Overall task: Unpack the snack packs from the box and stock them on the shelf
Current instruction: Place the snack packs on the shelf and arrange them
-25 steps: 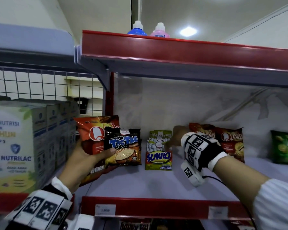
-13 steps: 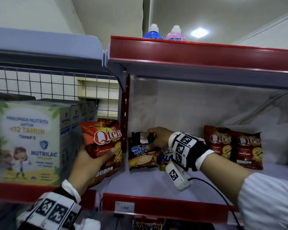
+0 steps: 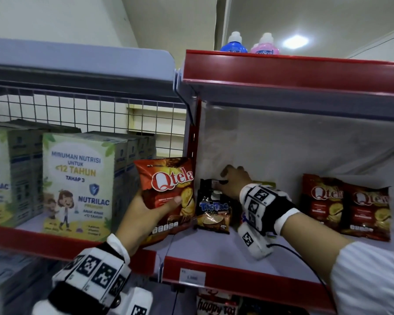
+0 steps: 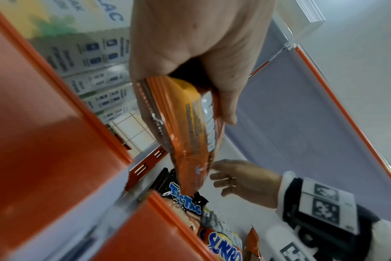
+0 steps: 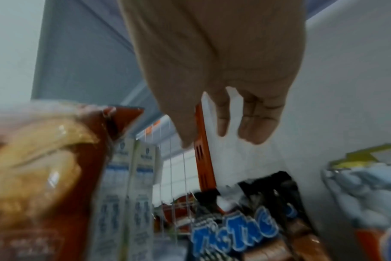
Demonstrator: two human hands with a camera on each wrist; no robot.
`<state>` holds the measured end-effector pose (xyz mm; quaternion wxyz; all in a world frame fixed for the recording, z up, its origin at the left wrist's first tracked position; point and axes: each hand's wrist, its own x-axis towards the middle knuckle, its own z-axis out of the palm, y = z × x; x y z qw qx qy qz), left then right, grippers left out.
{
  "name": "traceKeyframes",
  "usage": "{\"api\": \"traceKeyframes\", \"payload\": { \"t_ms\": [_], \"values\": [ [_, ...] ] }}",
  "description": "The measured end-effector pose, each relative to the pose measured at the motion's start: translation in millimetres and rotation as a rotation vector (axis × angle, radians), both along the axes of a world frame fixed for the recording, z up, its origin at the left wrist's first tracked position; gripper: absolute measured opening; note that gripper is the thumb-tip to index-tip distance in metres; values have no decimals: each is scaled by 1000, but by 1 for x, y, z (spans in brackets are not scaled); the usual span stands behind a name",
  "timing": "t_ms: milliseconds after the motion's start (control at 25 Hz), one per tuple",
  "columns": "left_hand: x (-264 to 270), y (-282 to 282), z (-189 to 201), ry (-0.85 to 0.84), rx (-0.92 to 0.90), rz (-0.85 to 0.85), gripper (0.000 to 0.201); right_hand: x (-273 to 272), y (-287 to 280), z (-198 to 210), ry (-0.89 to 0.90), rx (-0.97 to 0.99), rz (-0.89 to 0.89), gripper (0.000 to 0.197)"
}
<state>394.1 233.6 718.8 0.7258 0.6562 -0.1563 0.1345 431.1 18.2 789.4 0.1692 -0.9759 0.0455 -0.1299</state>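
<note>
TicTac pack (image 3: 214, 210) now stood on shelf (image 3: 214, 246), released; right hand (image 3: 234, 181) spread open just above it. Qtela pack (image 3: 168, 192), gripped by left hand (image 3: 146, 214), left of TicTac, is judged next.

A small shop aisle, seen at its snack shelving.

Red-edged metal shelves (image 3: 248, 272) carry a price tag (image 3: 192, 278) on the front strip, below the left hand's (image 3: 146, 212) held Qtela bag (image 3: 168, 189); identical Nutrilac boxes (image 3: 77, 185) stand in rows to that hand's left, matching Qtela packs (image 3: 344, 205) face out well to its right, and detergent bottles (image 3: 248, 44) stand on the shelf above.
</note>
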Motion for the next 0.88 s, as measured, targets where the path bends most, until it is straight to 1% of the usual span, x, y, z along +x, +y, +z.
{"api": "traceKeyframes", "payload": {
  "t_ms": [40,80,120,160,240,320,400,480,600,680,720,800,880],
  "values": [
    [-1,-8,3,0,-7,-17,55,-7,-4,8,-33,211,103,58],
    [-2,-17,6,1,-18,-38,60,-16,-8,13,-25,411,232,58],
    [-4,-29,9,4,-37,-62,66,-28,-13,17,13,561,342,60],
    [-6,-42,11,4,-58,-90,70,-40,-20,20,50,635,413,63],
    [-14,-72,13,-1,-70,-147,72,-59,-41,20,50,649,457,73],
    [-21,-99,13,-6,-50,-207,72,-72,-65,19,1,638,399,77],
    [-28,-136,11,12,5,-246,76,-87,-103,20,-43,651,329,73],
    [-35,-172,5,58,93,-257,75,-104,-151,22,-80,682,252,67],
    [-48,-222,-9,107,248,-242,65,-128,-230,32,-135,629,105,53],
    [-54,-248,-23,111,362,-190,54,-136,-279,34,-115,564,-4,37],
    [-57,-261,-29,121,413,-166,45,-139,-303,32,-93,535,-56,34],
    [-62,-280,-39,148,501,-138,33,-141,-346,24,-44,523,-154,40],
    [-65,-288,-45,149,608,-93,25,-140,-378,13,7,561,-187,45]
  ]
}}
